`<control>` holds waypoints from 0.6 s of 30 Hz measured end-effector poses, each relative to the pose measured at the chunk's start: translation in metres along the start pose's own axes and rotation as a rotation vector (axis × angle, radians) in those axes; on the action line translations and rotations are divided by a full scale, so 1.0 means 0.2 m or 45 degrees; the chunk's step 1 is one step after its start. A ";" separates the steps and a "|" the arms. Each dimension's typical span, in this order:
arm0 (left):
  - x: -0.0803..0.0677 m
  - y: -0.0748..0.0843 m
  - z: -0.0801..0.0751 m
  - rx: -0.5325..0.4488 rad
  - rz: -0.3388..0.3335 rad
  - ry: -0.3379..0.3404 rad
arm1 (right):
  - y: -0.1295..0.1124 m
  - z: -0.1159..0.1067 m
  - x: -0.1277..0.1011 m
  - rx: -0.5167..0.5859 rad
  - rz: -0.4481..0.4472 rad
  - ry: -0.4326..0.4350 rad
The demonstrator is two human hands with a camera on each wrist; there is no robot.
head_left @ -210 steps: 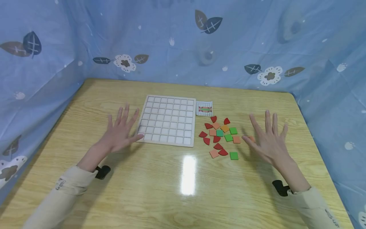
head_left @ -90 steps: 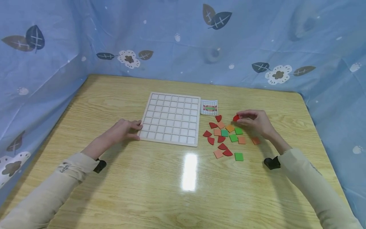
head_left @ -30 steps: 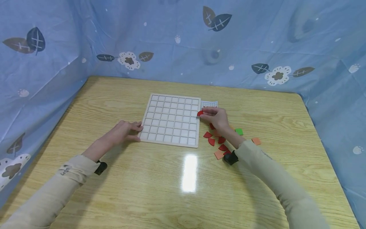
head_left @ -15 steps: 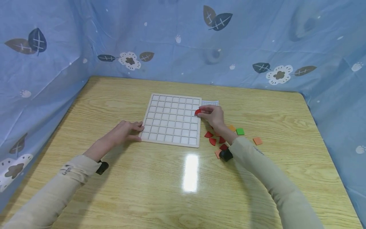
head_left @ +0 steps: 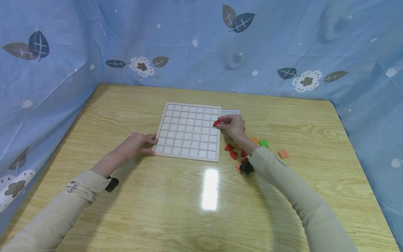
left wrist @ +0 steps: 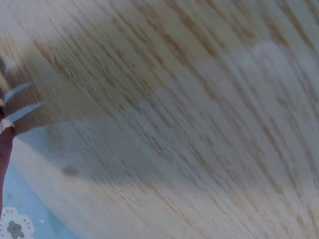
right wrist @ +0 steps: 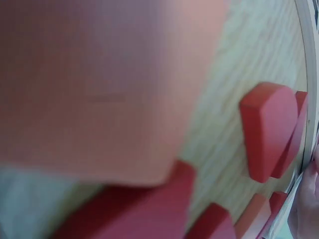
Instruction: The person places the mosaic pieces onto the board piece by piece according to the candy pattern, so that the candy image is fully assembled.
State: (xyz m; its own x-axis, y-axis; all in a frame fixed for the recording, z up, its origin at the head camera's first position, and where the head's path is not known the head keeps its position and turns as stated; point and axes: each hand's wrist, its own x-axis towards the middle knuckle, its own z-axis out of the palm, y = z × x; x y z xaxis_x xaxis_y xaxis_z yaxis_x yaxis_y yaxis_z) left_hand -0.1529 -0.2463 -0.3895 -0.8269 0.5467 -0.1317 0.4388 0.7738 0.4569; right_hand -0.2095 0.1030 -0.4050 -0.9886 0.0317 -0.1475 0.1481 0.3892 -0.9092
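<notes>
A white gridded board (head_left: 186, 134) lies left of centre on the table. My left hand (head_left: 134, 144) grips its left edge near the front corner, thumb and fingers against the frame. Between thumb and fingers of my right hand (head_left: 236, 126) is a red quarter-circle tile (head_left: 216, 123), at a square in the board's rightmost column. That hand covers most of a small pattern card (head_left: 231, 112) beside the board. In the left wrist view only fingertips show at the left. Large and close in the right wrist view are red tiles (right wrist: 269, 132) and a blurred salmon-coloured tile (right wrist: 99, 124).
Red quarter-circle tiles (head_left: 233, 155) lie right of the board, partly under my right forearm. A green square tile (head_left: 263, 143) and an orange square tile (head_left: 283, 154) sit farther right. Blue patterned cloth (head_left: 195, 59) hangs behind the wooden table (head_left: 163, 206).
My right hand picked up a red quarter-circle tile from the right and carried it left, to the board's right column. My left hand moved in from above the table to the board's left edge.
</notes>
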 end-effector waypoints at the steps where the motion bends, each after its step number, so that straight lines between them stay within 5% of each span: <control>1: 0.00 0.00 0.00 0.004 0.004 0.001 | 0.00 0.00 0.00 -0.002 0.001 0.004; 18: 0.00 -0.01 0.00 -0.004 0.027 0.013 | -0.04 -0.01 0.00 -0.038 -0.036 -0.027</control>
State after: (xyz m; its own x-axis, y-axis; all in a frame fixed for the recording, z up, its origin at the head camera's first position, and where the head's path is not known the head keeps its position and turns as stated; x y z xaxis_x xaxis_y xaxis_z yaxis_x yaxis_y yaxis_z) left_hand -0.1533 -0.2476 -0.3906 -0.8210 0.5596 -0.1131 0.4552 0.7611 0.4620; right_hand -0.2102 0.1024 -0.3973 -0.9915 0.0011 -0.1299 0.1185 0.4171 -0.9011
